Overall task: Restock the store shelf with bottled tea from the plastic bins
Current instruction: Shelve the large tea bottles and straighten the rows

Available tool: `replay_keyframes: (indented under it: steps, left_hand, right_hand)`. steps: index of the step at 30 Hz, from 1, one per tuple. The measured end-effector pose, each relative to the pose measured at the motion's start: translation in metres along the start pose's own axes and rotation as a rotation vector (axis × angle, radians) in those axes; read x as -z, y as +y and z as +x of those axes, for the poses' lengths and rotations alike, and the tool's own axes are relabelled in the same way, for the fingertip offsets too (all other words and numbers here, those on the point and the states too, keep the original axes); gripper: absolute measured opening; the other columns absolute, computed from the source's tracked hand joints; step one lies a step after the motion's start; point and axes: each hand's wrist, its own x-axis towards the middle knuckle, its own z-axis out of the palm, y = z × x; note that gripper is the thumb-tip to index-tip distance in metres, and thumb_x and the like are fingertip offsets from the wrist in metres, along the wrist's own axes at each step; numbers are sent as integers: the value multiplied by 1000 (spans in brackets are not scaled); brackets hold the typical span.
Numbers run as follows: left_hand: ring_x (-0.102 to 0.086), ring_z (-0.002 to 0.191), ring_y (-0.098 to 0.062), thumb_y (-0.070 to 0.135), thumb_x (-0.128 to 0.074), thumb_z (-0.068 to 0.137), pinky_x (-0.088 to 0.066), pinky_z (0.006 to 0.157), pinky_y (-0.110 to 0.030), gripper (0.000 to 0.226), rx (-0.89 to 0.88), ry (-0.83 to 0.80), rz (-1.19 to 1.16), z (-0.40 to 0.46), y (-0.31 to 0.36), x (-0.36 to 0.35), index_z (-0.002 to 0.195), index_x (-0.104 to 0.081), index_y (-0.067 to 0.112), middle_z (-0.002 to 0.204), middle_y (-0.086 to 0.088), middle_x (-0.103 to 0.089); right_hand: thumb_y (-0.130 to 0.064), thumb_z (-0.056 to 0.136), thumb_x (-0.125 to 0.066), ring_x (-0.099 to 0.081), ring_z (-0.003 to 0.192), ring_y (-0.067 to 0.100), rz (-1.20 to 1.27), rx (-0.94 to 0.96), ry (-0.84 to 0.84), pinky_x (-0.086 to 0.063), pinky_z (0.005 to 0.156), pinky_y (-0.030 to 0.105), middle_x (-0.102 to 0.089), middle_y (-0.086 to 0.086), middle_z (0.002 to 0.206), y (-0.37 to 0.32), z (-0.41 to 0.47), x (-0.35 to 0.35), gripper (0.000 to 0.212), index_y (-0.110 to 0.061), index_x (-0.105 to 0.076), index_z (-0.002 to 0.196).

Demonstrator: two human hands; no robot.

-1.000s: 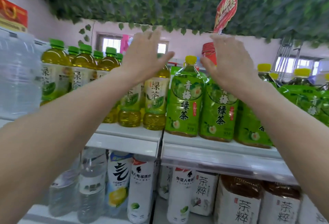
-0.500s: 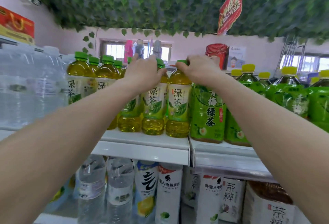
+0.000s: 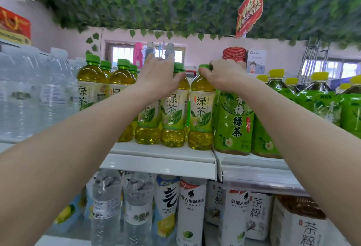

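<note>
We have both arms stretched up to the upper shelf (image 3: 162, 162), where the green-capped tea bottles stand in rows. Our left hand (image 3: 158, 80) lies over the shoulder of one tea bottle (image 3: 172, 112), thumb curled against its neck just under the cap, the fingers reaching over the top toward the back. Our right hand (image 3: 224, 75) is curled around the cap of the neighbouring tea bottle (image 3: 201, 114), which stands upright at the right end of its row, touching the bottle beside it.

Around these, the shelf is crowded. To the left stand more green-capped bottles (image 3: 91, 87), and beyond them clear water bottles (image 3: 29, 93) packed close. Hard against the right-hand bottle stands a larger bottle in a green wrapper (image 3: 233, 120) with a yellow cap hidden behind our wrist; more yellow-capped bottles (image 3: 320, 97) fill the shelf to the right. Behind our hands, a stack of red cups (image 3: 234, 54) and a few items on the window sill (image 3: 148, 51) show above the caps.

The front row stands close to the shelf's lip, with only a narrow white strip bare before it. Below, the lower shelf holds water bottles (image 3: 106, 206) and white-labelled drinks (image 3: 192, 206), upright and touching. Overhead, leafy garlands (image 3: 156, 1) and a red hanging sign (image 3: 250, 11) hang well above the caps.
</note>
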Motion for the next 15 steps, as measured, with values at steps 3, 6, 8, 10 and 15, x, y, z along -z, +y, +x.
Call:
replay_keyframes:
  steps: [3,6,8,10,15]
  left_hand:
    - [-32,140,-30,43,-44,100,-25,115,-41,62,61,170,-135,-9,-22,3,151,-28,10,146,-15,-43]
    - [-41,134,-29,39,-49,99,-35,107,-40,62,142,127,-177,-18,-40,2,150,-28,11,145,-15,-44]
    - [-49,126,-28,40,-50,99,-41,102,-39,61,146,95,-161,-21,-42,0,149,-31,10,137,-13,-52]
    - [-56,117,-29,42,-50,98,-46,97,-41,60,129,111,-116,-21,-42,-1,146,-35,10,126,-13,-60]
    - [-60,108,-34,37,-44,102,-52,85,-45,49,174,75,-64,-19,-43,5,142,-41,10,109,-15,-66]
  right_hand:
    - [-52,102,-36,-54,111,34,-93,38,194,-39,99,50,-63,14,112,-8,-7,1,51,-11,-52,128]
    - [-51,103,-34,-53,116,33,0,204,329,-41,98,46,-64,15,122,-29,-11,2,54,-11,-51,136]
    - [-54,102,-32,-56,114,32,153,220,211,-45,95,45,-66,12,121,-43,-5,-1,58,-12,-52,136]
    - [-61,99,-33,-59,110,30,195,193,142,-45,94,46,-68,8,117,-53,1,-9,60,-14,-57,129]
    - [-53,101,-36,-59,104,28,99,142,171,-34,94,43,-67,5,111,-58,8,-22,47,-18,-59,122]
